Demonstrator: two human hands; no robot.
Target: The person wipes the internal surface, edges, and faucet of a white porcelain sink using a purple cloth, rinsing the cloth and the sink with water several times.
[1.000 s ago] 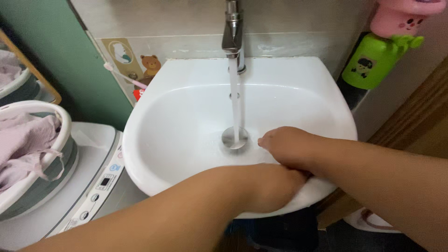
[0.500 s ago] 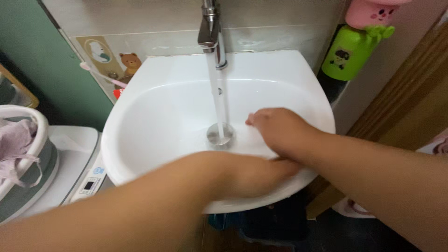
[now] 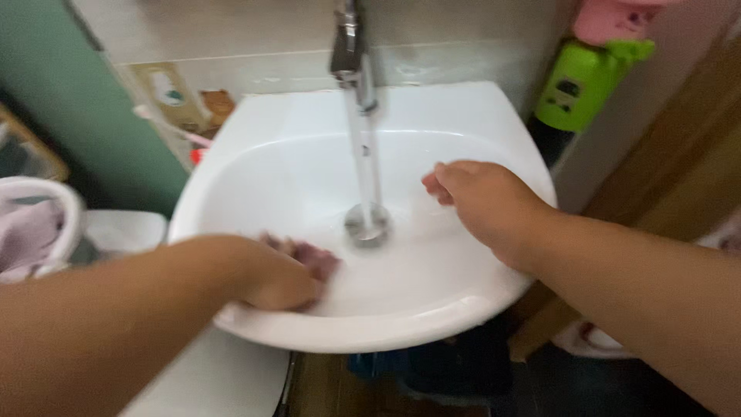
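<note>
Both of my hands are inside a white sink [image 3: 432, 324]. Water runs from a chrome tap [image 3: 351, 54] straight down onto the round metal drain [image 3: 367, 224]. My left hand [image 3: 282, 274] lies low against the basin's front left wall, blurred by motion, fingers stretched toward the drain and holding nothing. My right hand [image 3: 478, 197] hovers to the right of the water stream [image 3: 369, 162], just clear of it, with its fingers curled under and nothing in them.
A green bottle [image 3: 579, 81] and a pink container [image 3: 617, 19] hang at the back right. A pink toothbrush [image 3: 174, 127] sticks out at the sink's back left. A white basket with pink cloth [image 3: 31, 224] sits on a white washing machine [image 3: 208, 378] at the left. A wooden door [image 3: 679, 154] stands at the right.
My left hand has slid from under my right hand to the basin's front left. My right hand has lifted off the basin floor and drawn slightly back. Water keeps running.
</note>
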